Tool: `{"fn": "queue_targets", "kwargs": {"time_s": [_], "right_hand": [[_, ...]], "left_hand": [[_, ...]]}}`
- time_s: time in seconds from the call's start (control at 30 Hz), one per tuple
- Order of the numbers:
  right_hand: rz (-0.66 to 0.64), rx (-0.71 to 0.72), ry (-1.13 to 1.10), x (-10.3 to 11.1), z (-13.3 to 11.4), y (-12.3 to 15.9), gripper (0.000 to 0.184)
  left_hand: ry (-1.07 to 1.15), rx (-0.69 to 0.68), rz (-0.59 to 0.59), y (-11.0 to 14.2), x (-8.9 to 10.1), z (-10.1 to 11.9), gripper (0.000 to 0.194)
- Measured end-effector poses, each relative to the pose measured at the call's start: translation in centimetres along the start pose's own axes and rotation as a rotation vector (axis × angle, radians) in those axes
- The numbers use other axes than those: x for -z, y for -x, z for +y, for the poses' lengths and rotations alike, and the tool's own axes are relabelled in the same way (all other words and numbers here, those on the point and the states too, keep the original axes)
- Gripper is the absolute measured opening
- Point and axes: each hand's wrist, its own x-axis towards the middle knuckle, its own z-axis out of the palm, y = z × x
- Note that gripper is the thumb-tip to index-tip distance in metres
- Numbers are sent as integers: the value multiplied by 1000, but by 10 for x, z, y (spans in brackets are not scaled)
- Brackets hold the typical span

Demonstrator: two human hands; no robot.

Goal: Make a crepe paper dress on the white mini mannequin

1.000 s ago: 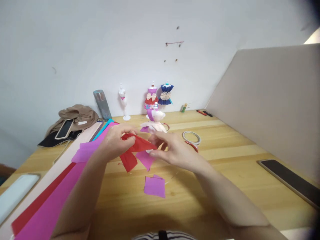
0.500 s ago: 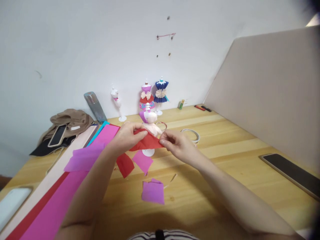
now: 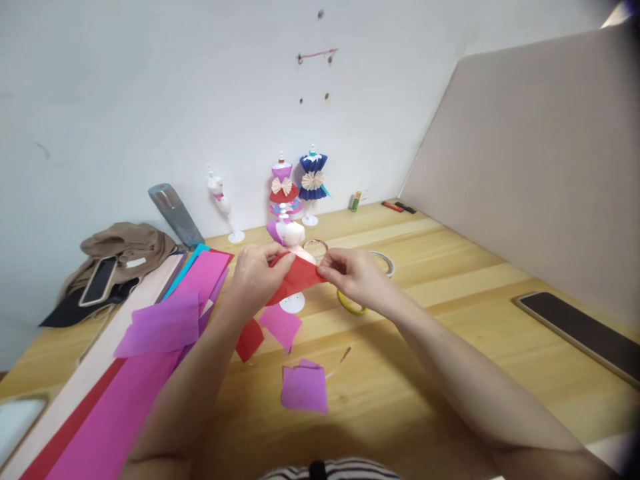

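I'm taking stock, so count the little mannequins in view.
4: a mostly white mannequin at left, a purple-and-red-dressed one near the wall, a navy-dressed one to its right, and a front one partly behind the red piece. Others may be hidden.

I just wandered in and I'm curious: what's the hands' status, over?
Left hand and right hand: both pinching the red piece. Red piece: spread between them. Close behind: white mannequin, partly hidden. Purple square loose on the table.

Red sheet [image 3: 300, 279] — in both hands' fingers [image 3: 333, 275]
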Motion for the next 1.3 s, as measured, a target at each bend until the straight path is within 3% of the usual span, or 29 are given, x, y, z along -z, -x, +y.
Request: {"fn": "queue_targets", "kwargs": {"time_s": [0.37,0.67,0.77,0.87,1.0,1.1,1.23,1.3], "right_hand": [[-28,-9,59,1,0,-6,17],[-62,-31,46,12,-1,-6,18],[-60,-65,22,25,9,-7,19],[-56,-146,79,38,20,-10,15],[-178,-224,262,42,35,-13,12],[-354,-245,301,29,49,-12,10],[-679,-216,193,0,61,-8,17],[-761,-136,104,-13,60,-5,18]], "left_hand": [[-83,9,144,7,-12,-1,20],[-54,-1,59,6,-8,-5,24],[44,-9,-106,4,7,-9,24],[104,-39,-426,3,20,-16,24],[-2,-83,-787,8,14,-34,23],[-94,-75,-887,18,-2,-58,22],[-208,10,-901,32,-12,-86,23],[-244,13,-861,36,-10,-94,22]]}}
